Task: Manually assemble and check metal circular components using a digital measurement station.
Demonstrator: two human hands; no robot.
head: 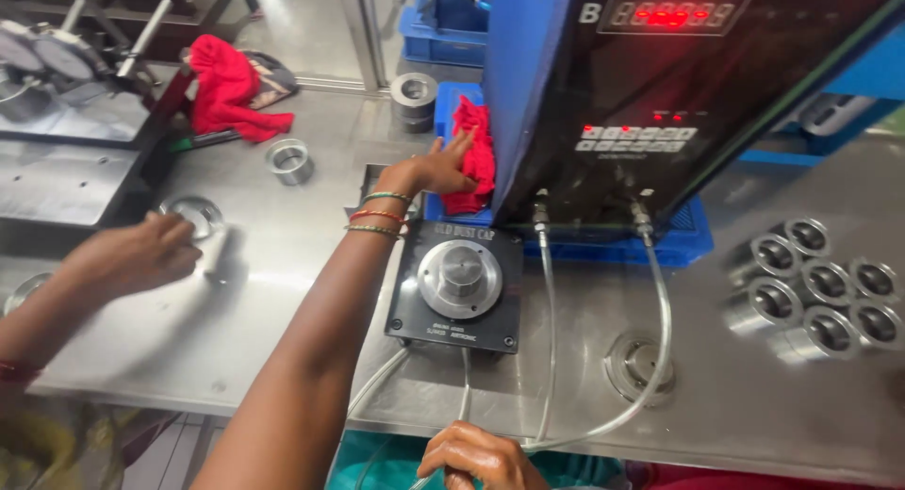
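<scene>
Ideally left hand (438, 170), fingers spread open touching red cloth (468, 160) beside black tester (603, 85), pinches a full fold; right hand (483, 457) curled by clear tubes (550, 339) below the tester, grip unclear.

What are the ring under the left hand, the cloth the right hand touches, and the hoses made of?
Ring by the left hand: looks like machined steel, bright and reflective. Cloth at the right hand: soft red fabric, matte and creased. Hoses: clear flexible plastic, probably; they bend and show the table through.
</scene>
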